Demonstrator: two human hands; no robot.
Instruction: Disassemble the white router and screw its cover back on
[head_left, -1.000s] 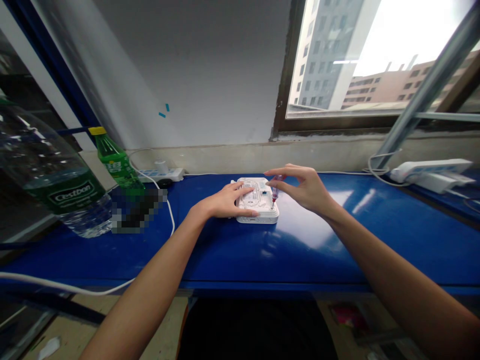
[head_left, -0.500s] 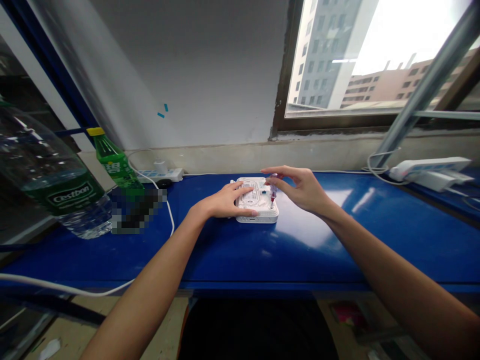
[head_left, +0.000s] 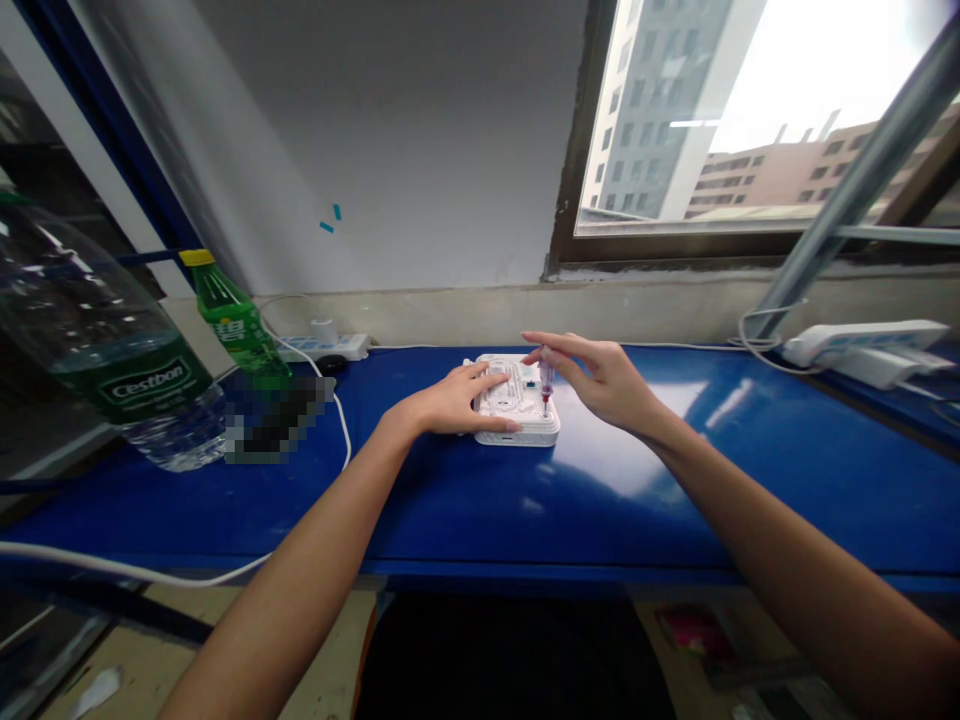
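Right grip [head_left: 604, 382] is closed in a fingertip pinch on a small screwdriver [head_left: 546, 378] with a translucent reddish handle, shaft near upright, tip down on the right part of a white plastic housing [head_left: 525, 405]. Left grip [head_left: 454, 400] lies open and flat across the housing's left half, steadying it on the blue surface [head_left: 450, 505], directly ahead of the person. The housing is nearly square with no clear long axis; its top shows moulded channels and recesses, with a small blue mark beside the shaft.

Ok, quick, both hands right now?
Left hand: open, flat on the white plastic device.
Right hand: closed in a pinch, holding a small screwdriver.
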